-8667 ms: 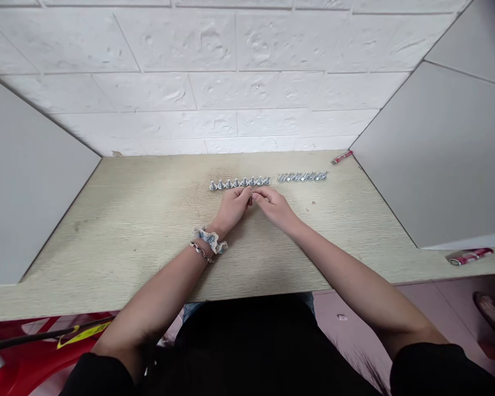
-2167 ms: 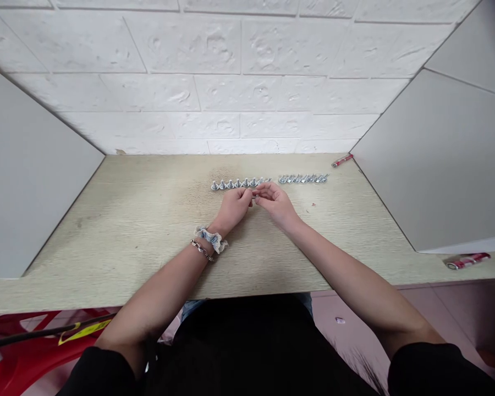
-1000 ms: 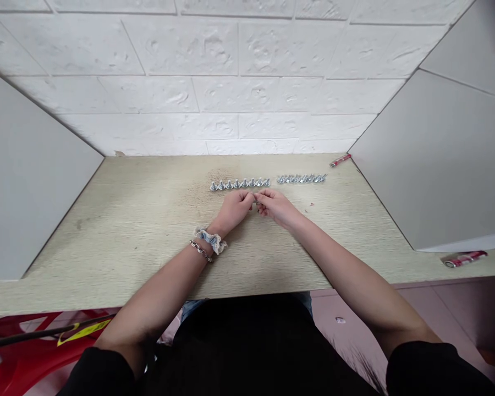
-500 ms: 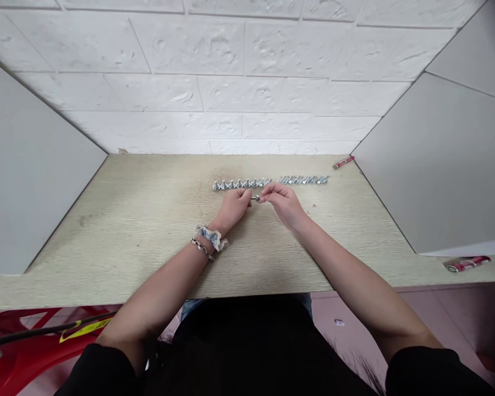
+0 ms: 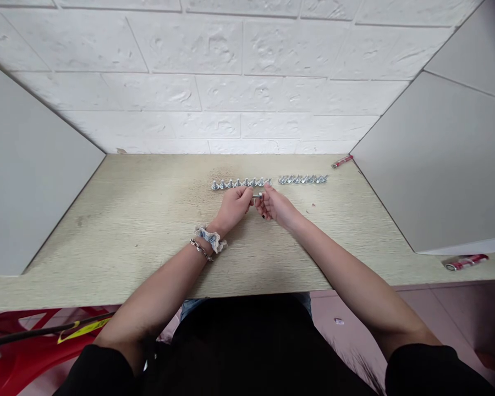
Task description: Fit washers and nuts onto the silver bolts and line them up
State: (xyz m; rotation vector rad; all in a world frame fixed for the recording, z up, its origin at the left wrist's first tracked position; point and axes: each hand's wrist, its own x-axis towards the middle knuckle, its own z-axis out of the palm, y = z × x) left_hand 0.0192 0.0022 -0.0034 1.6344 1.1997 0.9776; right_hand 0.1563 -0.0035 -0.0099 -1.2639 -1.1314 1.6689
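Observation:
My left hand [image 5: 234,207] is closed on the shaft of a small silver bolt [image 5: 257,196], which points sideways to the right. Close against the bolt's right end is my right hand [image 5: 275,206], palm turned partly up, thumb raised and apart from the curled fingers. Just behind the hands, a row of upright silver bolts [image 5: 238,183] stands on the table; its right end is partly hidden by my hands. To the right, a second row of silver bolts [image 5: 303,179] lies tilted.
The pale wooden table [image 5: 119,220] meets a white brick wall [image 5: 223,93]. Grey panels stand left [image 5: 33,165] and right [image 5: 433,165]. One red tube [image 5: 342,161] lies at the back right, another red tube [image 5: 467,262] at the front right. A red chair [image 5: 28,357] is below left.
My right hand has turned palm up, its thumb lifting off the bolt's end and its fingers dropping below it. My left hand still holds the bolt.

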